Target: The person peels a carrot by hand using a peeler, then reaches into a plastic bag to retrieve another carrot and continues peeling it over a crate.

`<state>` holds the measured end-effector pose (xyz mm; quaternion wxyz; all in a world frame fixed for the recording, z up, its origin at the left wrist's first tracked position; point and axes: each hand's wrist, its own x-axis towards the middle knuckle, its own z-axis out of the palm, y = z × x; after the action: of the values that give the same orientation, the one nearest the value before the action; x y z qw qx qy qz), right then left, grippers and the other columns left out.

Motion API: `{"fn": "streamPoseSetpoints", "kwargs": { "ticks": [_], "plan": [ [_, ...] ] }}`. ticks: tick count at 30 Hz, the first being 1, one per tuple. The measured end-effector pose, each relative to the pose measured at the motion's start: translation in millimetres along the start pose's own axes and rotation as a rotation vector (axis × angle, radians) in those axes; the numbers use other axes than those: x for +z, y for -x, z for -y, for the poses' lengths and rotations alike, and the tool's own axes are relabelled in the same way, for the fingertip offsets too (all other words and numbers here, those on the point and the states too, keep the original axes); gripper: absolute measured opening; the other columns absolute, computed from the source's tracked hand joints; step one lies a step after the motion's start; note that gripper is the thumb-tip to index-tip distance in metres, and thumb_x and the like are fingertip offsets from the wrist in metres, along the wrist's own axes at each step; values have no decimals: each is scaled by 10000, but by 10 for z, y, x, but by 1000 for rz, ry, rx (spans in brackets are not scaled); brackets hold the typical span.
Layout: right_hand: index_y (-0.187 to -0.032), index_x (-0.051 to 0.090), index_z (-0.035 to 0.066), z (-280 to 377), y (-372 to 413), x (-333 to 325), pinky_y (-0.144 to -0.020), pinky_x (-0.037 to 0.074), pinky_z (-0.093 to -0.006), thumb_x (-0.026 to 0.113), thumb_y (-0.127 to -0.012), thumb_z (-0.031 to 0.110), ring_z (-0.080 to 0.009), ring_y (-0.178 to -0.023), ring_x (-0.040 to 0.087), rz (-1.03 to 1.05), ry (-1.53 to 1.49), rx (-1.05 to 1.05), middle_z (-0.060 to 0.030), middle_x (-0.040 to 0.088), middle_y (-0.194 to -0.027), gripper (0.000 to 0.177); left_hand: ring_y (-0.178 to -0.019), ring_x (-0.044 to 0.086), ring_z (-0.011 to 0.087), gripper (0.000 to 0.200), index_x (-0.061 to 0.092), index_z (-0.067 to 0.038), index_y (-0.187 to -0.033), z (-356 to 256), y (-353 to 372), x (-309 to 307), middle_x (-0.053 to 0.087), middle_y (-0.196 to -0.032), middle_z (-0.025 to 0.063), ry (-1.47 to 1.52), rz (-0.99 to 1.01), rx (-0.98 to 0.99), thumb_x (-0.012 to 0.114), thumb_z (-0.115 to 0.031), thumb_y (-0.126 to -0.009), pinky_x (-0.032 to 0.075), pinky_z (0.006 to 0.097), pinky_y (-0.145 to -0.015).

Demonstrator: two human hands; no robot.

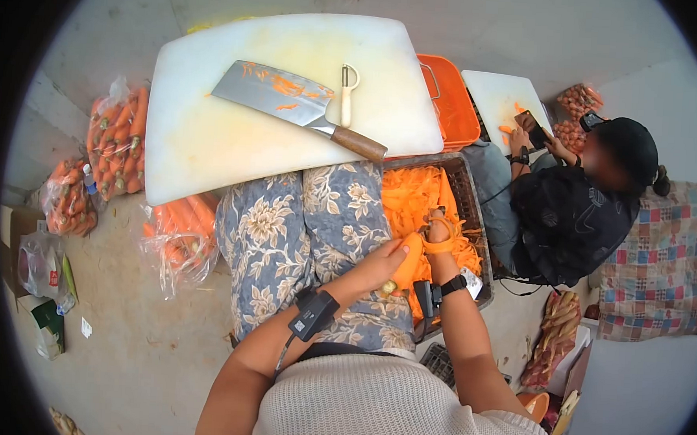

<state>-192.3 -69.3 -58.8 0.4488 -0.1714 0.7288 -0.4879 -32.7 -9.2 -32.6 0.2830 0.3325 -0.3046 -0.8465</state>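
Note:
My left hand [381,265] is closed around a carrot [412,259], held over a dark plastic crate [476,197] beside my right leg. My right hand [440,236] is closed at the carrot's far end. A small dark-tipped object shows by its fingers, but I cannot make out its kind. Orange peel strips hang over that hand. Below both hands, carrot peelings [413,188] fill much of the crate. On the large white cutting board [189,107] in front of me lie a cleaver [280,94] with orange scraps on its blade and a white peeler [346,99].
Bags of carrots [118,138] stand on the floor at left, another bag [180,232] near my leg. An orange bin [453,97] sits behind the crate. At right, a person [577,214] works with a knife at a smaller cutting board [500,99]. A checked cushion [661,265] lies behind them.

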Motion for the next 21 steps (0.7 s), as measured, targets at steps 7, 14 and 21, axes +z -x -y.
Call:
{"fn": "streamPoseSetpoints", "kwargs": {
  "ticks": [7,14,21],
  "plan": [
    [-946,385,60,-178,-278,-434,-343,394,-325,498,-819,239,-223,-385,469,-108,-213,84,-88,445,-647,247,-667,604,192,426,357,-2,-1205,-308,244,-32,547,-891,124,178,144,-50,367,-314,-914,521,295,-521],
    [-999,408,17,283,614,-240,-445,468,-317,487,-834,254,-209,-623,566,3,-300,-12,-97,489,-882,299,-777,599,220,442,421,-43,-1160,-219,154,-77,562,-946,128,622,105,-158,384,-395,-896,521,350,-611],
    [-919,453,8,353,1076,143,-708,418,-298,473,-856,232,-177,-804,500,105,54,-475,-86,481,-872,234,-906,542,165,439,406,-85,-1168,-208,175,-81,518,-1044,71,662,88,-101,417,-421,-887,481,306,-666]
  ]
}}
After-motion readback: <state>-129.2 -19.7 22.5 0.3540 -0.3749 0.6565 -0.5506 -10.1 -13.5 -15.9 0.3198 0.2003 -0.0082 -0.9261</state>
